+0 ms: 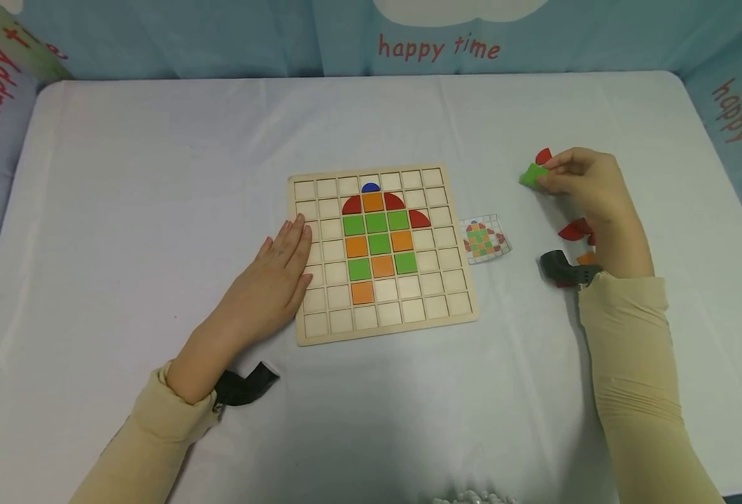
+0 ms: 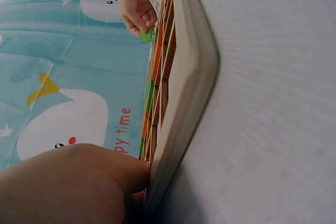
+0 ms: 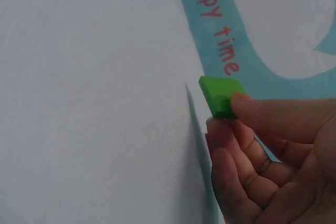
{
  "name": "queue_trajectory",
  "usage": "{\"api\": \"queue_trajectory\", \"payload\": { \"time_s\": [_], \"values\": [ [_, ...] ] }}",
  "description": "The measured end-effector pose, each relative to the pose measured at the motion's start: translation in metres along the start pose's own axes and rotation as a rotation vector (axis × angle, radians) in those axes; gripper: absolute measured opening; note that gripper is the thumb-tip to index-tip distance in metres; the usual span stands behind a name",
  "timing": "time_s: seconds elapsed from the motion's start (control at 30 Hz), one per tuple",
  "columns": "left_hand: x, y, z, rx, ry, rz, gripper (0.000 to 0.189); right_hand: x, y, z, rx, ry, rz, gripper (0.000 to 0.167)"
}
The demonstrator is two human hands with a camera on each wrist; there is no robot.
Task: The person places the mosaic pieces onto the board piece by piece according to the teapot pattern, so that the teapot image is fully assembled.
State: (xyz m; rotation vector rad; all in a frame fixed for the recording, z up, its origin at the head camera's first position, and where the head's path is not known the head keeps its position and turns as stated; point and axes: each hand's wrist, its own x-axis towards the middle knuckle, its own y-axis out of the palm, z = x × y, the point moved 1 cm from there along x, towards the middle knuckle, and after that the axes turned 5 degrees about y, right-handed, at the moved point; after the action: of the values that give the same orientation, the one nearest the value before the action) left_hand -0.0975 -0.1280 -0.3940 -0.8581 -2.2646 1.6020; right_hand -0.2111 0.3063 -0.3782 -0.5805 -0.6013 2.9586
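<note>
The right hand (image 1: 588,183) pinches a green tile (image 3: 219,95) between thumb and fingers, over the tabletop (image 1: 157,210) at 2 o'clock from the grid board (image 1: 386,289) and well apart from it. The left hand (image 1: 270,283) rests at the grid board's 9 o'clock edge, fingers extended and close together, thumb apart. A pattern card (image 1: 486,239) lies just beside the 3 o'clock edge; red pieces (image 1: 572,229) lie farther out at 3 o'clock.

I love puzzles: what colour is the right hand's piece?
The piece is green, clearest in the right wrist view.
</note>
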Motion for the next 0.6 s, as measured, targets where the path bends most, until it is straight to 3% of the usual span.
{"api": "queue_trajectory", "payload": {
  "time_s": [0.33,0.6],
  "values": [
    [-0.001,-0.001,0.0,0.0,-0.008,0.008,0.059,-0.014,0.008,0.018,0.273,-0.094,0.103,0.012],
    [0.0,0.0,0.0,0.0,0.001,0.007,0.06,-0.029,0.019,0.034,0.278,-0.175,0.13,0.011]
  ]
}}
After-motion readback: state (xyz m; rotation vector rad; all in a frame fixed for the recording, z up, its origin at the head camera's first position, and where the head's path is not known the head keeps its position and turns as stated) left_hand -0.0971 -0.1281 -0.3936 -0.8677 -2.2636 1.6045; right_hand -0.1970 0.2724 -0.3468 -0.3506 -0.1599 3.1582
